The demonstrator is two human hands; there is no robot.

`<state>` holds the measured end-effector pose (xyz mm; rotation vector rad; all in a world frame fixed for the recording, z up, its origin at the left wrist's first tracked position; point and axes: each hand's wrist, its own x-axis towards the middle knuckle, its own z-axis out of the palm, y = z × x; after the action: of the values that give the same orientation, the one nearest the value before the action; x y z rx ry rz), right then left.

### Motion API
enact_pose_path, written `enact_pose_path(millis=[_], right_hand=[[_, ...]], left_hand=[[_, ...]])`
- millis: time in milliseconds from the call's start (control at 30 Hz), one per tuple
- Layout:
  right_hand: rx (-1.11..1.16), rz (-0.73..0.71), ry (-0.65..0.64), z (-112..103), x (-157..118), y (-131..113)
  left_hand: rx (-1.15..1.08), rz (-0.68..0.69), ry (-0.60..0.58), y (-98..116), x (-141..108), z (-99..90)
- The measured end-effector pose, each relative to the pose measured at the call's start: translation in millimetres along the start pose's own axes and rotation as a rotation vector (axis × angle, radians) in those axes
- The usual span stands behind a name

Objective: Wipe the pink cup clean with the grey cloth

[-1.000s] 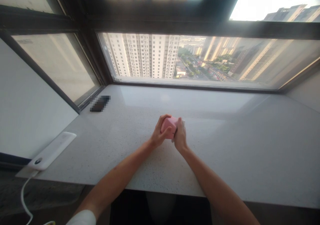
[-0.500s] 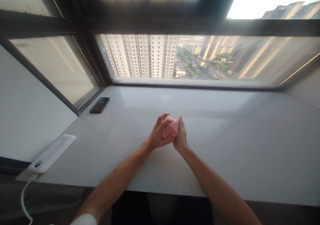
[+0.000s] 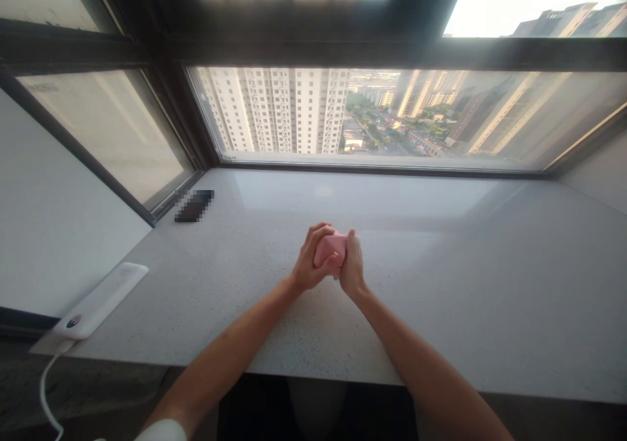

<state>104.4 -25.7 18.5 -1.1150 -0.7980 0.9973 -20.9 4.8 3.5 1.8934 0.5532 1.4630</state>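
Between my two hands sits a small pink rounded block point(image 3: 329, 249), held a little above the speckled stone counter point(image 3: 441, 297). My left hand point(image 3: 313, 259) wraps its fingers over the block's left side and front. My right hand point(image 3: 353, 264) presses against its right side. The block's lower part and far right side are hidden by my fingers.
A pixelated dark phone point(image 3: 194, 206) lies near the far left corner of the counter. A white flat device point(image 3: 100, 300) with a white cable point(image 3: 48, 389) sits at the left edge. A large window point(image 3: 372, 117) bounds the far side.
The pink block has turned slightly between my hands, and my left fingers have shifted over it. My hands stay in about the same place above the counter.
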Motion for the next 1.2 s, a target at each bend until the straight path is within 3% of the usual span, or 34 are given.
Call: enact_pose_path(millis=[67,133,267,367,567,700,800,867,933,1133,1200], right_hand=[[-0.043,-0.038,-0.026,-1,-2,2],[-0.041,-0.039,-0.011,-1,-1,2],[0.07,0.017,0.015,4,1,-2],[0.044,-0.023,-0.012,5,-2,-4],[-0.22,-0.294,-0.183,-10,-2,2],[-0.429,-0.472,-0.343,-19,9,-4],[-0.503,-0.517,-0.467,-22,14,-13],[-0.473,-0.451,-0.471,-22,15,-14],[-0.402,-0.341,-0.393,-19,13,-11],[-0.053,0.007,-0.066,2,7,4],[0.014,0.072,-0.013,4,6,6]], left_hand=[[-0.111,-0.118,0.012,0,-2,1.4],[-0.102,-0.139,0.019,-1,-4,1.1],[0.197,0.12,-0.027,-5,-4,-5.7],[0.145,0.164,-0.005,-6,-2,-6.3],[-0.351,-0.213,0.021,3,2,6.5],[-0.451,-0.36,0.038,13,10,5.6],[-0.479,-0.528,0.02,15,15,2.3],[-0.489,-0.615,-0.001,14,15,2.0],[-0.462,-0.604,0.021,10,12,3.2],[-0.054,-0.176,0.084,2,1,3.2],[-0.042,-0.167,0.063,2,2,2.6]])
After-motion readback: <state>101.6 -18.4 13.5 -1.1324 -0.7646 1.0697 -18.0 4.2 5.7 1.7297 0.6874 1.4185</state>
